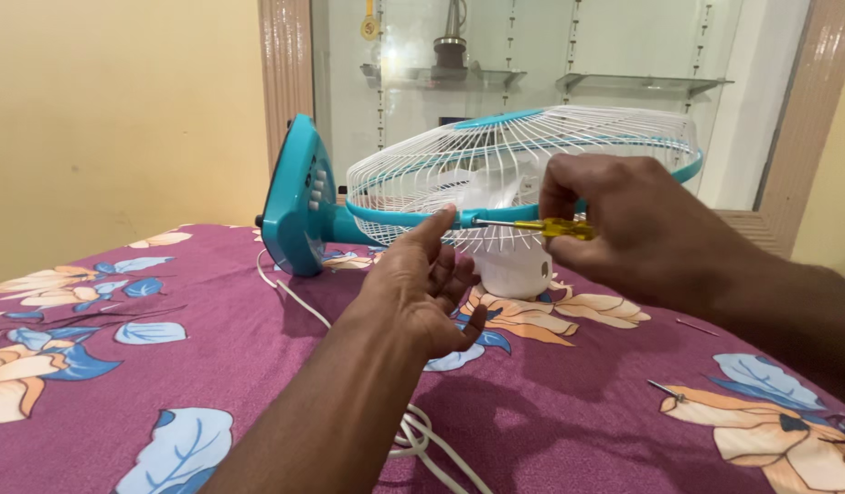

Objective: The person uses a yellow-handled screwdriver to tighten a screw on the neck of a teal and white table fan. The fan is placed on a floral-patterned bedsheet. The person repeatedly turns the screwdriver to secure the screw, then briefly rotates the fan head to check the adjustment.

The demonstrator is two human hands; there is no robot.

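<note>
— Where's the fan (496, 183)?
— Lying on the bed (212, 366), base left, grille right. The left hand (427, 288) is released, thumb touching the teal rim.
— And the right hand (624, 224)?
— Grasping the screwdriver (532, 225); its shaft lies level, tip pointing left at the rim.

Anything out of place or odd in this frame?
Yes: the table fan lies tipped on its side on the floral bedsheet, its base upright on edge. Loose screws lie scattered on the sheet at right. The right hand holds a screwdriver at the cage rim.
</note>
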